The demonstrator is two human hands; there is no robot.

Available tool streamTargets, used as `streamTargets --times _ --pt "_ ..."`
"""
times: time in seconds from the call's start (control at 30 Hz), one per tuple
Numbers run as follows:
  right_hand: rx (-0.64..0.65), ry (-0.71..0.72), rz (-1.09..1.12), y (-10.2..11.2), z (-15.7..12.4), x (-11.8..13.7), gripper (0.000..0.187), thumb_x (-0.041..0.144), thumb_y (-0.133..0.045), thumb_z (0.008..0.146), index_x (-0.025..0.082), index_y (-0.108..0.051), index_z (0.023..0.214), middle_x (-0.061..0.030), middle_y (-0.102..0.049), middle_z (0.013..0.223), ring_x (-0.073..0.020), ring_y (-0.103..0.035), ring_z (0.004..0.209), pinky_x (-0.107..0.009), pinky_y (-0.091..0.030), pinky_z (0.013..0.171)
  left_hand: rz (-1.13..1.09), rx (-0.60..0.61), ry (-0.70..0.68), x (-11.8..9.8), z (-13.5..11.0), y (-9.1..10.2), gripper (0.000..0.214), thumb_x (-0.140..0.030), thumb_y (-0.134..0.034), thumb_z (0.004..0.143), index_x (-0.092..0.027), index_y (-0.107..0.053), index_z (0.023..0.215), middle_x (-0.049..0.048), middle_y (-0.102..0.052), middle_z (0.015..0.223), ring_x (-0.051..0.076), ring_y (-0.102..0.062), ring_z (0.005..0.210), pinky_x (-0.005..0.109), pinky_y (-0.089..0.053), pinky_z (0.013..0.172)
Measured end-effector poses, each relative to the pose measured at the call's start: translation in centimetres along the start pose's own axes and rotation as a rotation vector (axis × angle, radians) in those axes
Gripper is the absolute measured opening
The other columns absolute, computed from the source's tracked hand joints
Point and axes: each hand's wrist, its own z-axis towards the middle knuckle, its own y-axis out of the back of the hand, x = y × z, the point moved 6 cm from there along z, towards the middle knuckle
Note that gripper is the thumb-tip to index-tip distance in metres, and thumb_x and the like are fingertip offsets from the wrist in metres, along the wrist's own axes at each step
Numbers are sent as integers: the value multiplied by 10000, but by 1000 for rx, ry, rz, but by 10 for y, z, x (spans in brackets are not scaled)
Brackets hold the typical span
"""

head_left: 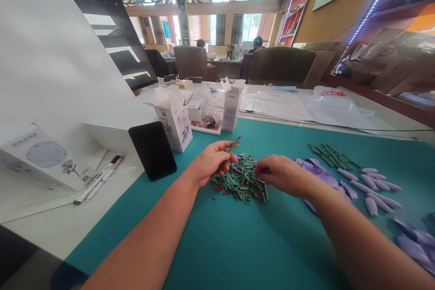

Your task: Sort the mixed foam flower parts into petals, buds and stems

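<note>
My left hand [214, 161] pinches a thin green plastic stem piece [234, 143] with a red tip, which points up and away. Under and beyond both hands spreads a pile of small green plastic parts [247, 199], mixed with red and purple bits. At the right side of this pile is my right hand [277, 171], its fingers curled together and low over the parts. Whatever those fingertips may grip is hidden. Behind my right wrist lie flat purple petal-like pieces [314, 168], partly covered by the forearm.
Green sticks [331, 156] and pale purple pods [377, 181] lie sorted at the right. At the left a black phone-like slab [152, 150] leans near an open flower-print box [173, 120]. A second box [231, 106] and a white tray [208, 129] stand behind the pile. Pens [98, 180] lie further left.
</note>
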Motion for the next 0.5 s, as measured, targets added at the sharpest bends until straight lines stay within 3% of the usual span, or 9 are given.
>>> streamTargets --times 0.2,0.5 --pt "50 158 8 -7 -7 29 234 123 -480 787 217 -694 768 -25 -670 829 -161 -560 815 -249 -375 705 3 -19 -14 -2 -1 0 393 -105 -473 754 -150 -577 1130 25 -609 782 50 -470 502 173 -322 412" --pt "120 35 -304 -25 -2 26 182 133 -520 730 188 -692 754 -76 -687 855 -204 -594 837 -272 -381 691 28 0 -8 0 0 -3 408 -97 -462 744 -140 -561 1138 21 -605 777 51 -468 500 171 -331 407"
